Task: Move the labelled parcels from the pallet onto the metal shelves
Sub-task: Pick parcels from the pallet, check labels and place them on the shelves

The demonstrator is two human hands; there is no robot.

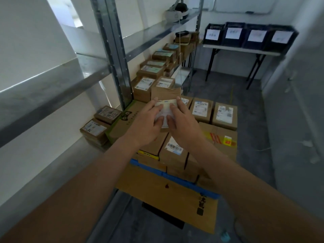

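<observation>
Both of my hands rest flat on the white label of a small brown parcel [165, 109] at the middle of the view. My left hand [149, 120] covers the label's left side and my right hand [182, 121] covers its right side. The parcel is above several labelled cardboard parcels [172, 151] stacked on a blue pallet [191, 187]. Whether it is lifted or lying on the stack is hidden by my hands. The metal shelves [112, 55] stand to the left. Several labelled parcels [150, 71] lie in a row on the middle shelf.
Two small parcels [100, 123] sit on the lowest shelf at the left. A headset [177, 13] lies on the upper shelf. A folding table [242, 50] with dark bins [250, 35] stands at the back right. Flattened cardboard [166, 199] lies before the pallet on grey floor.
</observation>
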